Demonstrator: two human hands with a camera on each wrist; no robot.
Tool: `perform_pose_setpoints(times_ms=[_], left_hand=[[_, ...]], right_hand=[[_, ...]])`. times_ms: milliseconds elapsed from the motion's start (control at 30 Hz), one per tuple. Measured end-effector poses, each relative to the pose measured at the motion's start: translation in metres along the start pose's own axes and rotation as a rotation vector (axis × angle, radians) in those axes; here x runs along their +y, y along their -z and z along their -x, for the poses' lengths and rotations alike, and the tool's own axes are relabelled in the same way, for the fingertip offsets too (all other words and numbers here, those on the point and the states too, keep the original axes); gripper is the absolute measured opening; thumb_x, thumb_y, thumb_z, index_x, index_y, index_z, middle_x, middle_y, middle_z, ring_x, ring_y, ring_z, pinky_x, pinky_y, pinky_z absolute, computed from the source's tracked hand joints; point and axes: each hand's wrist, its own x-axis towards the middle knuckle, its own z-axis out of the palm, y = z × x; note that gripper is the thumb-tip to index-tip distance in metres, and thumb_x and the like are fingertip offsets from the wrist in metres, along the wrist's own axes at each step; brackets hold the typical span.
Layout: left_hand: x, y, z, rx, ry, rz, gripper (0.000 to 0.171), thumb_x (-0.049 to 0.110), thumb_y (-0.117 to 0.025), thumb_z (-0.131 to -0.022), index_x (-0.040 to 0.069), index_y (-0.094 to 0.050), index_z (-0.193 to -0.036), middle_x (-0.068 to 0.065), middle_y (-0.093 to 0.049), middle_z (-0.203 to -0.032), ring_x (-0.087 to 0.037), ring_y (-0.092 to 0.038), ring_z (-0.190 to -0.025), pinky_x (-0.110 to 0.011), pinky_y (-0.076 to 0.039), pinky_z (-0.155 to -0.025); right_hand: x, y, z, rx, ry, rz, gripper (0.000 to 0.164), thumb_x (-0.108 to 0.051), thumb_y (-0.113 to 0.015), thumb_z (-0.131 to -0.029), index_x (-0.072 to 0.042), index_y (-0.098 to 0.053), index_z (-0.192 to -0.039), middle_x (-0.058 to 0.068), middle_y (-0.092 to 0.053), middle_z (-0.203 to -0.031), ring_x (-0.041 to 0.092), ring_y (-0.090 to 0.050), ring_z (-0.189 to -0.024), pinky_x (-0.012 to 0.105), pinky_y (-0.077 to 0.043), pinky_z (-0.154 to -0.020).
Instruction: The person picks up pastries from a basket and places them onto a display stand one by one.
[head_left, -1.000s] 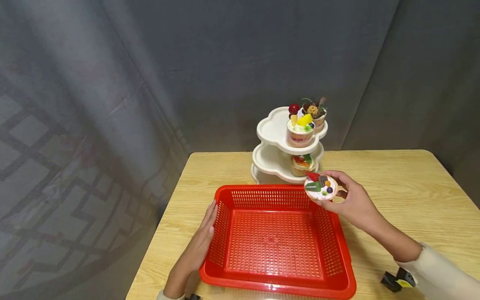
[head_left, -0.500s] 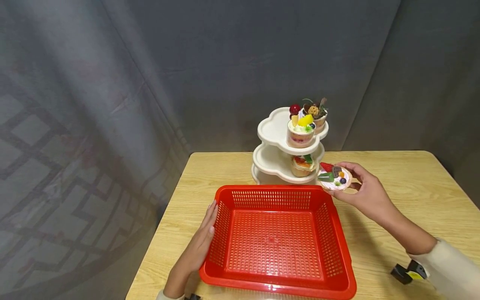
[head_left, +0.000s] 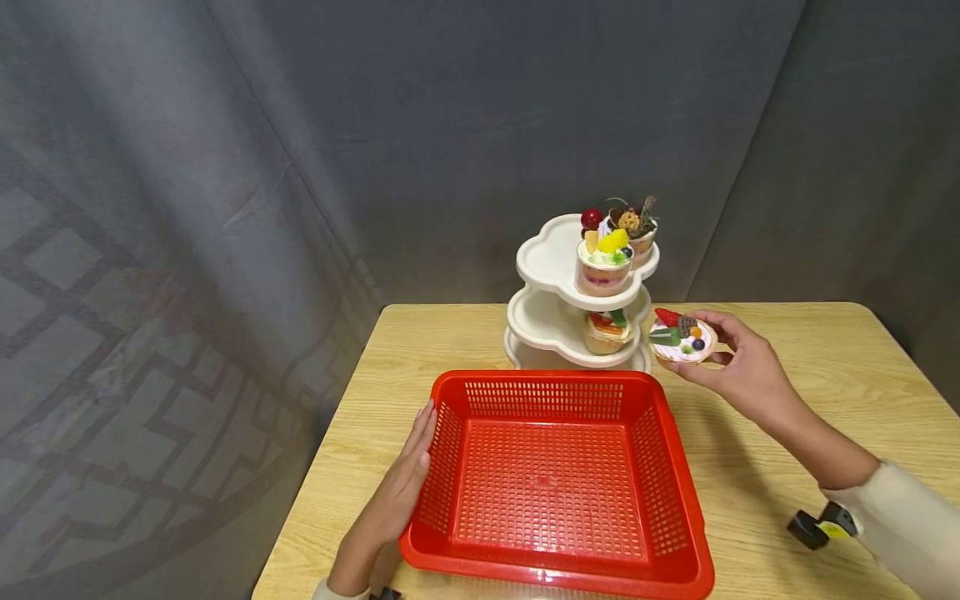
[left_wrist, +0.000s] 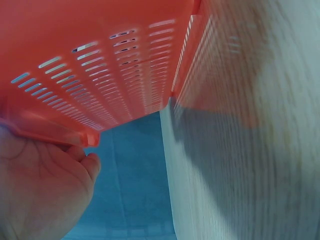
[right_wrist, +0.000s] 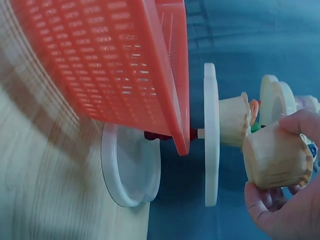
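My right hand (head_left: 738, 367) pinches a small tart (head_left: 684, 340) topped with cream, a strawberry, chocolate and berries. It holds the tart in the air just right of the middle tier of a white tiered stand (head_left: 536, 317). In the right wrist view the tart's plain pale cup (right_wrist: 275, 157) sits between thumb and fingers. On that middle tier stands another fruit-topped tart (head_left: 606, 335). The left hand (head_left: 397, 492) rests with straight fingers along the left rim of a red plastic basket (head_left: 547, 492), and in the left wrist view its fingers lie under the rim.
The top tier bears a clear dessert cup with yellow fruit (head_left: 603, 267) and a chocolate-topped cup (head_left: 637, 233), with red cherries beside them. The stand is behind the basket on a wooden table (head_left: 825, 383). A grey curtain (head_left: 465, 150) hangs behind the table.
My right hand has carried the tart from over the basket's back right corner rightward and up, to beside the stand's middle tier. The left hand and the basket have stayed put.
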Motion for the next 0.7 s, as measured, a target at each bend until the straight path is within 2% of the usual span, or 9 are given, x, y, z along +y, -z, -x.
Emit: perform_pose_setpoints(times_ms=[267,533,700], left_hand=[[-0.001,0.0,-0.001,0.002,0.007,-0.009,0.056,0.007,-0.028,-0.11,0.01,-0.011,-0.164,-0.004,-0.001,-0.171,-0.026,0.002,-0.157,-0.02,-0.01,-0.116],[-0.002,0.0,0.0,0.002,0.016,-0.013,0.056,0.008,-0.027,-0.11,0.012,-0.011,-0.164,-0.002,-0.001,-0.172,-0.025,0.001,-0.157,-0.026,-0.014,-0.115],[-0.001,0.0,0.001,0.003,0.019,-0.015,0.056,0.008,-0.027,-0.11,0.012,-0.011,-0.164,-0.001,-0.001,-0.172,-0.025,0.001,-0.157,-0.026,-0.013,-0.116]], right_hand=[[0.008,-0.002,-0.011,0.061,-0.048,-0.018,0.075,-0.02,-0.085,-0.085,-0.004,-0.046,-0.147,0.009,-0.05,-0.132,0.0,-0.052,-0.097,0.008,-0.049,-0.069],[0.009,-0.008,-0.02,0.112,-0.066,-0.055,0.074,-0.021,-0.084,-0.085,-0.001,-0.045,-0.145,0.008,-0.051,-0.126,0.008,-0.054,-0.091,0.011,-0.051,-0.066],[0.012,-0.011,-0.027,0.123,-0.066,-0.053,0.074,-0.023,-0.084,-0.085,0.0,-0.045,-0.144,0.008,-0.051,-0.127,0.008,-0.053,-0.093,0.009,-0.05,-0.067]])
